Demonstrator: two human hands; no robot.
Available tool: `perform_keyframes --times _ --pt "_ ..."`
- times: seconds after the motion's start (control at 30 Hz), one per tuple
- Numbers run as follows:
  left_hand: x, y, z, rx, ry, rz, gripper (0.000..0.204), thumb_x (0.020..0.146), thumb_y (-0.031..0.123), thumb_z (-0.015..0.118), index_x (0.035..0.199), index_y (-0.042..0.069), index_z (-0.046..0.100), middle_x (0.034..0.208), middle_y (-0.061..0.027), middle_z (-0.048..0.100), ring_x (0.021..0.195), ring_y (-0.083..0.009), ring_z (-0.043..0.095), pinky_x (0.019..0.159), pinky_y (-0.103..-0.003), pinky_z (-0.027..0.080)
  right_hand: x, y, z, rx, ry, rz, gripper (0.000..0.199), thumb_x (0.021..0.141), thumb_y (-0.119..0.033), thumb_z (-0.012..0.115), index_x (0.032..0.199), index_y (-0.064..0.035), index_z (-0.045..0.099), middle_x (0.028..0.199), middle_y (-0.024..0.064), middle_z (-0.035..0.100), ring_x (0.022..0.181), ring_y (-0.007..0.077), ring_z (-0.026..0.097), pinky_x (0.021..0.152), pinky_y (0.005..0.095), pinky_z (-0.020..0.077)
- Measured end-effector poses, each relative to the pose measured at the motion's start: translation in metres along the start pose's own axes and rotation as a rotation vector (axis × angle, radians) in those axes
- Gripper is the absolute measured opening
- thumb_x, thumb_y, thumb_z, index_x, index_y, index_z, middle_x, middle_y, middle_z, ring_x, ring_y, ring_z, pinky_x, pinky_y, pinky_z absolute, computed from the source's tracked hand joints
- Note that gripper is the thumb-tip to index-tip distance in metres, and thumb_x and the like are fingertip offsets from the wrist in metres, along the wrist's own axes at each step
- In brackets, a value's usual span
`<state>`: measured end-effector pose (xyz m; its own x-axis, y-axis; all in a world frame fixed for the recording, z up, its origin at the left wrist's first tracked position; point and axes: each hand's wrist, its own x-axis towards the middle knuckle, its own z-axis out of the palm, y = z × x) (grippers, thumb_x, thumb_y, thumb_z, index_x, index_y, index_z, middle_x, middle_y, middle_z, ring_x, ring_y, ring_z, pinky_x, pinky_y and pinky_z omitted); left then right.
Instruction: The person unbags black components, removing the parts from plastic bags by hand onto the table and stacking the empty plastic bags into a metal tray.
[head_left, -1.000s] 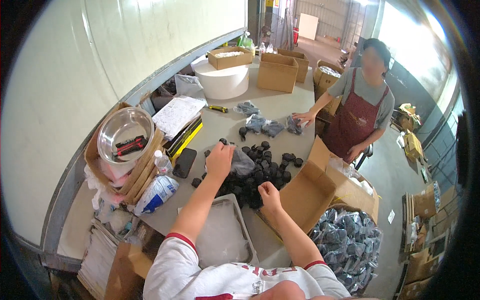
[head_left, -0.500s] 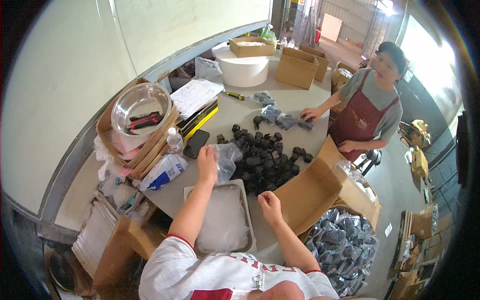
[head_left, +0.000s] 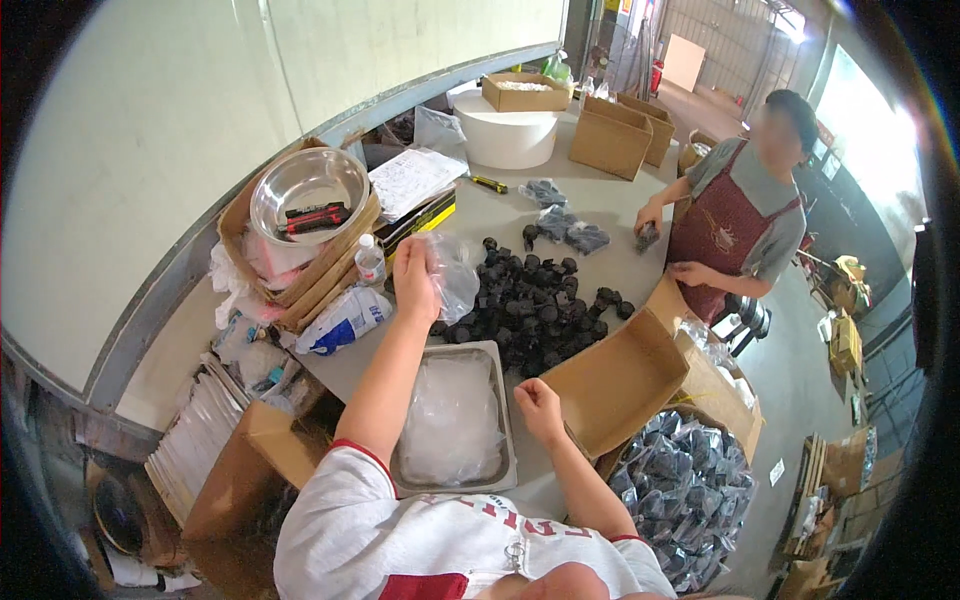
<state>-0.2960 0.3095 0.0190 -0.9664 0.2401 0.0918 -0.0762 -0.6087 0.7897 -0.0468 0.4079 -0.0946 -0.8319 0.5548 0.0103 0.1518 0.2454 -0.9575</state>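
A clear plastic bag (head_left: 456, 278) hangs from my left hand (head_left: 416, 279), whose fingers are closed on its edge above the table. My right hand (head_left: 541, 410) is a loose fist beside the tray; whatever it may hold is hidden. Between my forearms lies a shallow metal tray (head_left: 508, 445) with a stack of clear plastic bags (head_left: 450, 425) in it. Just beyond my hands spreads a heap of small black parts (head_left: 540, 310). At the right, a full carton contains many bagged black parts (head_left: 685, 490).
An open cardboard box (head_left: 625, 385) stands right of the heap. Across the table a co-worker (head_left: 735, 210) holds a small bagged part (head_left: 648, 237). Several bagged parts (head_left: 570, 228) lie beyond the heap. A metal bowl (head_left: 310, 195), water bottle (head_left: 370, 260) and papers (head_left: 415, 175) are at left.
My left hand has risen and moved away from me with the plastic bag. The co-worker has drawn a bagged part toward their body. My right hand has barely moved.
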Motion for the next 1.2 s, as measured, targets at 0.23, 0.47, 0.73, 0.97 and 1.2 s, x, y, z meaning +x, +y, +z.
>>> perform_keyframes --times 0.23,0.47,0.73,0.97,1.2 --pt "-0.086 -0.037 -0.061 -0.157 0.416 -0.207 0.013 0.094 0.025 0.043 0.085 0.015 0.044 0.064 0.0027 0.045 0.049 -0.0070 0.040 0.038 -0.021 0.028 -0.014 0.012 0.007 0.051 0.001 0.015 0.012 0.086 -0.012 0.059 0.086 -0.0003 0.058 0.070 -0.0022 0.053 0.065 0.0054 0.047 0.060 0.0218 0.0412" --pt "-0.264 -0.058 -0.117 -0.024 0.586 -0.582 0.014 0.092 0.015 0.044 0.101 0.010 0.034 0.074 -0.0092 0.048 0.056 -0.0159 0.049 0.046 -0.027 0.041 -0.029 -0.017 0.028 -0.109 -0.110 -0.201 0.015 0.079 -0.010 0.064 0.091 -0.0020 0.059 0.091 0.0098 0.056 0.073 0.0184 0.056 0.063 0.0276 0.0464" --pt "-0.282 0.002 -0.125 0.806 -0.126 -0.081 0.039 0.082 0.016 0.063 0.110 0.007 0.037 0.100 -0.0126 0.047 0.082 -0.0221 0.052 0.068 -0.034 0.044 -0.039 -0.047 0.068 -0.638 -0.158 -0.525 0.046 0.079 -0.030 0.064 0.121 -0.0195 0.052 0.135 0.0113 0.039 0.124 0.0367 0.034 0.098 0.0505 0.0315" --pt "-0.263 0.002 -0.140 1.929 -1.074 -0.245 0.093 0.071 0.040 0.072 0.144 0.029 0.016 0.151 -0.0112 0.000 0.136 -0.0443 0.001 0.098 -0.068 0.017 -0.043 0.031 0.080 -0.891 -0.492 -0.214 0.052 0.078 -0.029 0.064 0.128 -0.0249 0.048 0.134 0.0105 0.040 0.120 0.0355 0.040 0.097 0.0449 0.0359" --pt "-0.232 -0.016 -0.136 1.897 -0.708 -0.064 0.102 0.065 0.051 0.072 0.145 0.028 0.013 0.150 -0.0135 -0.002 0.135 -0.0441 0.003 0.096 -0.069 0.022 -0.012 -0.023 0.060 -0.249 -0.067 -0.220 0.013 0.077 -0.007 0.062 0.089 -0.0019 0.064 0.085 0.0148 0.058 0.072 0.0287 0.059 0.067 0.0353 0.0487"
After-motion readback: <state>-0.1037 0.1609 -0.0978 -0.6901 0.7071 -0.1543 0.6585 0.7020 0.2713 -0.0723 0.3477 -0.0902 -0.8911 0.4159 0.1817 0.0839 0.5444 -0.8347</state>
